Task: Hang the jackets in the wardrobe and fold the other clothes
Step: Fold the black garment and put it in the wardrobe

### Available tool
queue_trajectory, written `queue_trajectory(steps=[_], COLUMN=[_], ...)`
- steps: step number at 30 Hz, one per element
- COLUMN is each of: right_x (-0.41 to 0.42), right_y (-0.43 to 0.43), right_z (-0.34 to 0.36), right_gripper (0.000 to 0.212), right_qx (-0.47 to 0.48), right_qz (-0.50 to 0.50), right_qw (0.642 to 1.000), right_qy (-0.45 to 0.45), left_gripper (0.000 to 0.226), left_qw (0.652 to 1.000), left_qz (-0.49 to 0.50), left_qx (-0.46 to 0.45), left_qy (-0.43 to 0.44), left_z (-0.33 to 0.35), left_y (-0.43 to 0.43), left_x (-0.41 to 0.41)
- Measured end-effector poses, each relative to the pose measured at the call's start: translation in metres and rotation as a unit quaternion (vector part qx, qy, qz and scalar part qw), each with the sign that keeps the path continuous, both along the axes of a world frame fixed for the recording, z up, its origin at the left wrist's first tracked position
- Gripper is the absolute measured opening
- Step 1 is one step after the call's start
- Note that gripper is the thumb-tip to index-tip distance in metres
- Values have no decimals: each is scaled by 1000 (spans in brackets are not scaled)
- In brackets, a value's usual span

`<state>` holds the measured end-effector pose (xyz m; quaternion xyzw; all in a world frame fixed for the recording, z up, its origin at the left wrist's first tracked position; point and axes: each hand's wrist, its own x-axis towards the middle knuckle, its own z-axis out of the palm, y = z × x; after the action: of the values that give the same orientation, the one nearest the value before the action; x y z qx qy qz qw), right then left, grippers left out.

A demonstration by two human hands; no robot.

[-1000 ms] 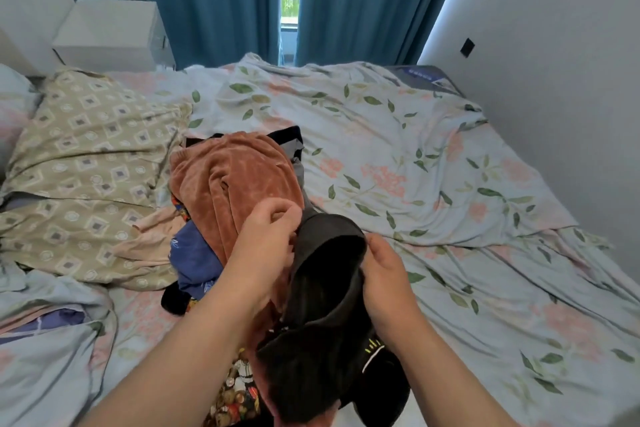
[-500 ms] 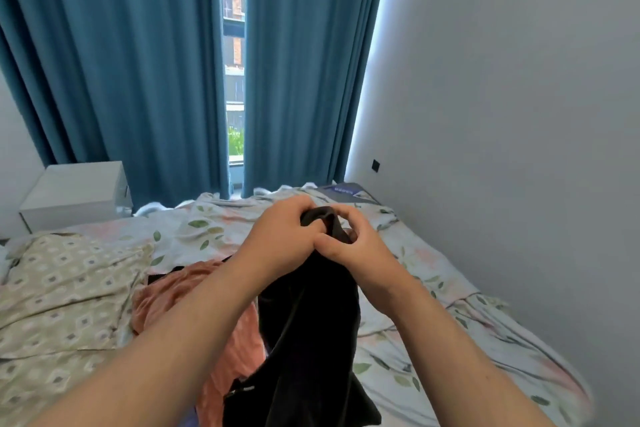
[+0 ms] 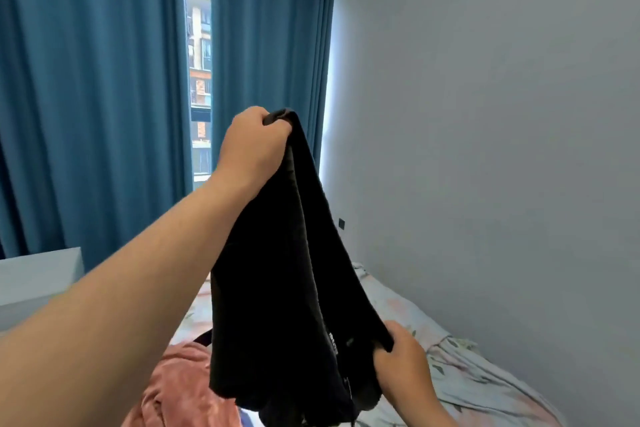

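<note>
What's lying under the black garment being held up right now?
A salmon-pink garment on the floral bed sheet. The black garment, held by the left hand and right hand, hides whatever else lies there.

Black garment [image 3: 287, 288], teal-blue curtains [image 3: 93, 97], pale floral-and-leaf bedsheet [image 3: 460, 381], rust-pink cloth [image 3: 176, 388], grey-blue wall [image 3: 502, 114]
</note>
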<state>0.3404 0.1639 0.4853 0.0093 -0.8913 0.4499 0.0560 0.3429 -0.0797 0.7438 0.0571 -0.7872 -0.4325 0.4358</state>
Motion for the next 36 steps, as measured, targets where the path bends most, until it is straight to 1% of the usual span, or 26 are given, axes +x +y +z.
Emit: queue_trajectory(steps=[2,3,6,7,9,11,13,15,16,17,18,19,20,21,22,23,24,25,27,29,31,34,36], right_x=[-14,-25,-54,-61,-75,-83,-88,-88,-86,-84,-82,-80,-79,-78,-78,-79,-80,-81,-84,-85,-84,-81,-76], right_y=[15,21,34,38,47,56,62,62,59,56,53,50,49,47,47,46,47,48,54,64,73,81,82], right_z=[19,34,88,105,135,167,190,212,223,233,242,249,253,257,259,260,261,263,265,268,269,270,274], right_gripper=[18,21,28,33,44,48,42,33,30,26,22,17,14,12,13,13,12,12,14,13,10,12,13], right_qx=[14,-2,-145,-169,-181,-181,-182,-191,-195,-200,-205,-208,-201,-179,-145,-108,-77,-53,-26,-47,-102,-214,-311], right_qz=[-1,-10,-28,-35,-44,-48,-43,-26,-12,4,20,35,44,42,30,12,-7,-23,-41,-42,-32,-11,15], right_qw=[1000,1000,989,985,982,982,982,981,980,979,978,976,977,981,987,992,996,997,998,995,988,961,930], right_qy=[13,18,-2,4,24,31,3,-27,-33,-38,-43,-50,-59,-64,-64,-58,-50,-44,-48,-73,-112,-173,-196], left_gripper=[27,31,33,31,21,15,15,13,13,12,12,15,19,22,23,22,20,19,21,24,30,32,31], left_qw=[999,997,981,969,937,911,885,852,840,837,850,878,902,908,900,890,885,884,896,911,922,923,913], left_qz=[33,44,64,68,64,62,97,178,211,223,198,138,62,-12,-62,-91,-104,-111,-112,-124,-136,-145,-149], left_qx=[-37,-54,-120,-154,-221,-268,-306,-330,-324,-300,-242,-145,-7,134,244,315,355,373,368,337,290,223,234], left_qy=[-17,-41,-140,-181,-263,-308,-337,-366,-380,-400,-423,-434,-427,-398,-355,-315,-284,-259,-224,-206,-216,-277,-298], left_z=[18,22,20,15,2,-6,-14,-16,-18,-19,-21,-23,-25,-26,-26,-24,-22,-19,-12,-6,-3,1,1], left_y=[-13,-21,-44,-52,-72,-92,-109,-117,-119,-120,-121,-122,-120,-118,-115,-112,-108,-105,-99,-97,-96,-99,-103], left_x=[0,-1,0,-1,-3,-3,0,4,4,4,2,-1,-3,-4,-5,-6,-7,-8,-9,-7,0,9,7])
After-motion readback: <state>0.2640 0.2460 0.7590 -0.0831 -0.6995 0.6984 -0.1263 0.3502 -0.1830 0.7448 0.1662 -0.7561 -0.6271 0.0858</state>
